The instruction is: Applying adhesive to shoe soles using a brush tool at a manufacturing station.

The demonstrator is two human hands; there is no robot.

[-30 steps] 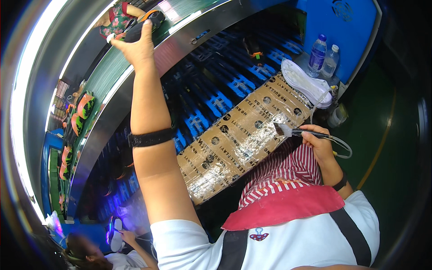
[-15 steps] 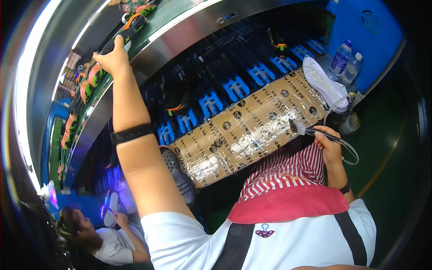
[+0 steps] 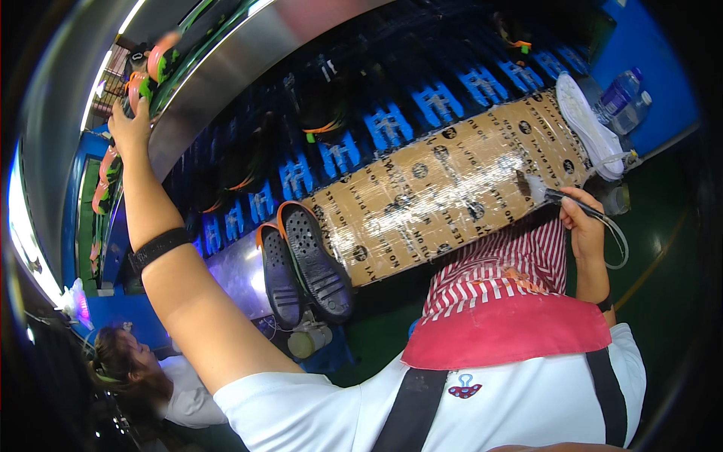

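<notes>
As the head view has it, left hand (image 3: 132, 129) stretched out at the metal-sided line (image 3: 233, 64), fingers spread, by an orange-green shoe (image 3: 135, 84); contact: cannot tell. Right hand (image 3: 585, 226) pinches a tubed brush (image 3: 574, 202) between thumb and fingers, bristles over the brown board (image 3: 407, 200), presumably held clear of the reach. Board's shiny film probably guards its surface. Dark capitals, round marks repeat across it; bottle (image 3: 619, 94) label too blurred.

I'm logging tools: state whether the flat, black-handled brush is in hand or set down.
In hand: the right hand grips the brush by its handle, bristles projecting beyond.
</notes>
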